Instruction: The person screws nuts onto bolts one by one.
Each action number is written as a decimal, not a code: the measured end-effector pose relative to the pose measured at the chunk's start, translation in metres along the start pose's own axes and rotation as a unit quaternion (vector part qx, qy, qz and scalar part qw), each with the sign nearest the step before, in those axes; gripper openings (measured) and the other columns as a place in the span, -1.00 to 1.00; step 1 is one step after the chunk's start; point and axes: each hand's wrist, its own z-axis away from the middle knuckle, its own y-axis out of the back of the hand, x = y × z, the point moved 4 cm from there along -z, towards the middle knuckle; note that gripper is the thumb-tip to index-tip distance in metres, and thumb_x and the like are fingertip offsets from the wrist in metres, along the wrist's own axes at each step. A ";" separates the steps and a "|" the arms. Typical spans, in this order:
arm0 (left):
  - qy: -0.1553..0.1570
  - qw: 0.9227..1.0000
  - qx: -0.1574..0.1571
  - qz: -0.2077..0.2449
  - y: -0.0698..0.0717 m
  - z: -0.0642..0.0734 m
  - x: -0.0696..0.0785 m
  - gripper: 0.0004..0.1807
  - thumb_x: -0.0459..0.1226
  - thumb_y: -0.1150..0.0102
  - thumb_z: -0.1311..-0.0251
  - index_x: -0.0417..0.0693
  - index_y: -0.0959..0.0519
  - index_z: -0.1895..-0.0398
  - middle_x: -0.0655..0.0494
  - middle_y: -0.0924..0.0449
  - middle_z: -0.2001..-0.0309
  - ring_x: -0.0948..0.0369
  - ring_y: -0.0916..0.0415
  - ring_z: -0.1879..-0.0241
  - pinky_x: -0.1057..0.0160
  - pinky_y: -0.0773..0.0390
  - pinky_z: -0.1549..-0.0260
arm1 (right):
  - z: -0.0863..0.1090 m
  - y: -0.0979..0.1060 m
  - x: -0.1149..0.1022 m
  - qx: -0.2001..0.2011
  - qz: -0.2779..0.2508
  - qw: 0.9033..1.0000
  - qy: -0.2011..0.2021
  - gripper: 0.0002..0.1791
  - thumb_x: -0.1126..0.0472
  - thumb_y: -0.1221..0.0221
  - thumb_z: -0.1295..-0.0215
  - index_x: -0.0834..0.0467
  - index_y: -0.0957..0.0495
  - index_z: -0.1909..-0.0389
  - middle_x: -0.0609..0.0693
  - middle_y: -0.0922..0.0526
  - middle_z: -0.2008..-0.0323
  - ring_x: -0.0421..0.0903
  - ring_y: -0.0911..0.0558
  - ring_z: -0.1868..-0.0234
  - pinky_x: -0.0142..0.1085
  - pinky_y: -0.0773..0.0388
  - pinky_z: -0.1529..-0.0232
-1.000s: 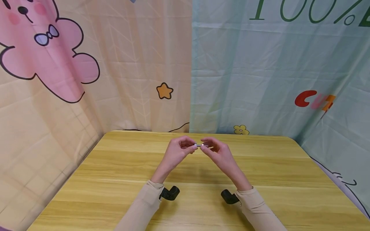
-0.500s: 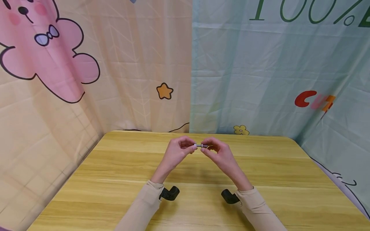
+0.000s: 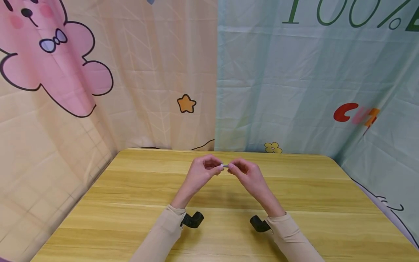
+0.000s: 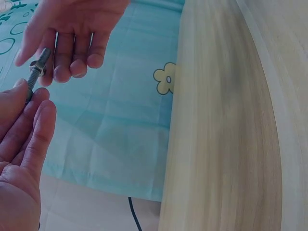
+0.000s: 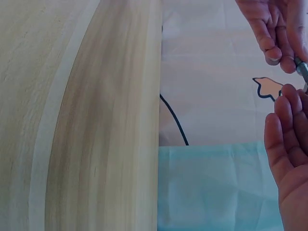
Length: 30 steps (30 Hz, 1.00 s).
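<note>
A metal bolt [image 3: 225, 166] spans the small gap between the two hands, above the table. Thumb and fingers of my left hand [image 3: 202, 171] pinch its one end. A hex nut [image 4: 37, 67] sits partway along the threaded shank in the left wrist view, with the bolt's free end beyond it. My right hand [image 3: 247, 174] has its thumb and index finger at the nut, and in the head view these fingers close round it, hiding it. The right wrist view shows only part of the bolt [image 5: 302, 68] at its right edge.
Below the hands lies a wooden table [image 3: 147, 203]. Printed curtains [image 3: 281, 80] hang behind it and at both sides. Black wrist mounts [image 3: 193, 219] show below both wrists, at the sleeve cuffs.
The right fingers, loose around the bolt half a second ago with its far end showing, now close in on the nut. The left hand holds almost still.
</note>
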 end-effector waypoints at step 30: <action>0.000 1.000 0.001 0.007 0.000 0.000 -0.001 -0.92 -0.35 -0.33 -0.22 -0.13 -0.65 0.25 0.05 -0.68 0.34 -0.15 -0.60 0.31 0.23 -0.59 0.37 | 0.000 0.001 0.001 -0.006 -0.006 1.000 -0.001 -0.81 0.29 -0.19 -0.39 0.35 -0.63 0.13 0.15 -0.68 0.25 0.07 -0.65 0.20 -0.26 -0.60 0.11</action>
